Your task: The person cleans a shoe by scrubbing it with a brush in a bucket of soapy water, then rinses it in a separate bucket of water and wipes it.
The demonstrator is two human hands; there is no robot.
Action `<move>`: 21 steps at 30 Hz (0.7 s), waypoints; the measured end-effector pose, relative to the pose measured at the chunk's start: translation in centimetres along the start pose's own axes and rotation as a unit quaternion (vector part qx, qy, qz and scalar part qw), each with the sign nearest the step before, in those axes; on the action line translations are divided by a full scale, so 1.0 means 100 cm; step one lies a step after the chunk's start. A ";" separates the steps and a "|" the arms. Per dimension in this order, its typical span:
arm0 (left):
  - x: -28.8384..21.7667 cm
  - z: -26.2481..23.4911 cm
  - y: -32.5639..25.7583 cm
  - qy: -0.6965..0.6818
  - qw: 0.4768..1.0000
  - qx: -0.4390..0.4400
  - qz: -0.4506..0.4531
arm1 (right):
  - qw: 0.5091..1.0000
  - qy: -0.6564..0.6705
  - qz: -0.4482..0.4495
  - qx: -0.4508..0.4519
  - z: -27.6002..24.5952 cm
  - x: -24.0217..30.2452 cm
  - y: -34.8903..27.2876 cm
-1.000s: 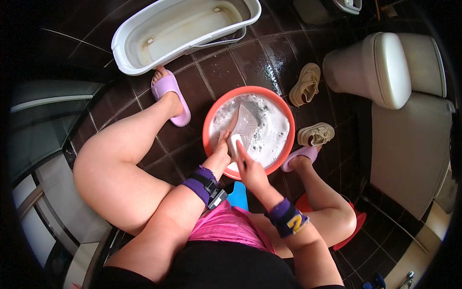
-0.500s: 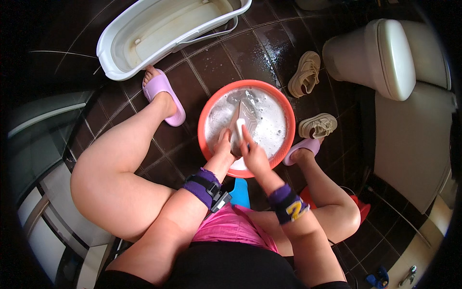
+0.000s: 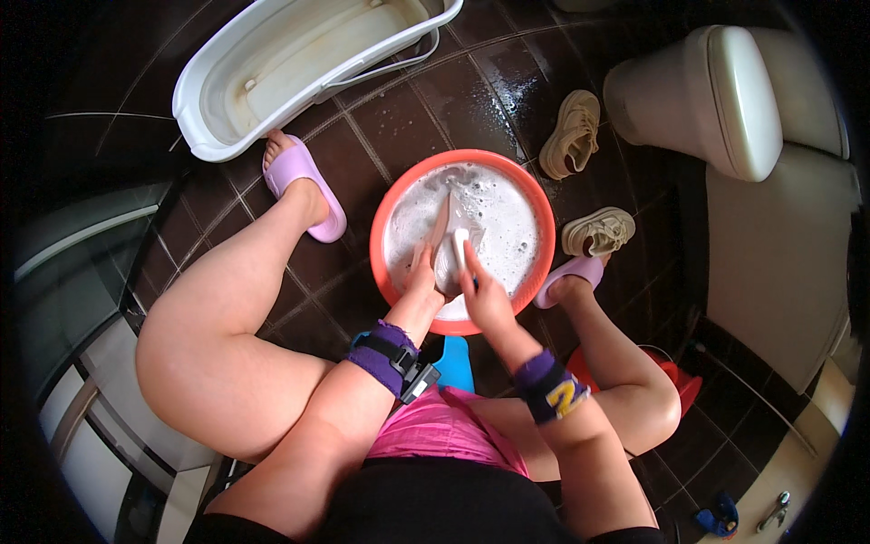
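Note:
An orange-red basin [image 3: 379,238] full of foamy water stands on the floor between my feet. My left hand [image 3: 424,276] is closed round the near end of a pale, wet, shoe-shaped thing [image 3: 442,238], which is tilted up out of the suds. Its far end points away from me, and foam hides its lower part. In my right hand [image 3: 482,295] is a white-handled brush [image 3: 461,243], pressed close against the right side of the pale thing. Its bristles cannot be made out. Both hands are over the near half of the basin.
A white tub [image 3: 195,136] stands far left. Two beige shoes, one farther off [image 3: 571,136] and one nearer [image 3: 598,233], lie right of the basin. A toilet [image 3: 748,104] is at far right. Blue plastic [image 3: 455,363] shows before my lap, and something red [image 3: 686,390] behind my right leg.
The brush has shifted slightly right and nearer to me along the pale thing. My left hand keeps its hold, with the pale thing turned a little more edge-on.

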State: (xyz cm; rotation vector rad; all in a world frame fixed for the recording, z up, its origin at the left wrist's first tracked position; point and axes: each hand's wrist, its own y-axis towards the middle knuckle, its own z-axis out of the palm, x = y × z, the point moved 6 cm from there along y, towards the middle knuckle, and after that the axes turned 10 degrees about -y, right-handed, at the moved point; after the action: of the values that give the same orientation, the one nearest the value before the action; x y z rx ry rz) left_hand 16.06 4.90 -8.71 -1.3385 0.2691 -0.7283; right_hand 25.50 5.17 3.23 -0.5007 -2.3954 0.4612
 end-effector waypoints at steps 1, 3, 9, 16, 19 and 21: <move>-0.012 -0.013 0.024 0.020 0.999 0.041 -0.002 | 0.999 -0.017 0.032 0.013 0.005 0.005 0.026; -0.004 -0.006 0.031 -0.008 0.997 0.070 -0.007 | 0.998 -0.029 0.046 -0.030 0.003 -0.010 0.068; -0.005 0.007 -0.011 0.047 0.999 0.008 -0.024 | 0.997 0.018 0.056 0.049 -0.004 0.014 -0.005; 0.008 0.024 -0.009 0.047 0.998 0.042 -0.021 | 0.998 0.004 0.051 -0.024 -0.005 -0.032 0.038; 0.010 0.009 0.026 0.041 0.999 0.031 -0.007 | 0.991 0.054 0.103 -0.058 -0.004 -0.050 0.091; 0.007 0.006 0.040 -0.002 0.998 0.058 -0.033 | 0.994 0.044 0.070 -0.069 0.001 -0.049 0.090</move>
State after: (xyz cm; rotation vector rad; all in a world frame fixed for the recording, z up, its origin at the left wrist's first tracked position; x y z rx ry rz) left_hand 18.18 5.16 -12.17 -1.2438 0.1779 -0.7851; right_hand 31.07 10.66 -3.31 -0.7393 -2.3277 0.3271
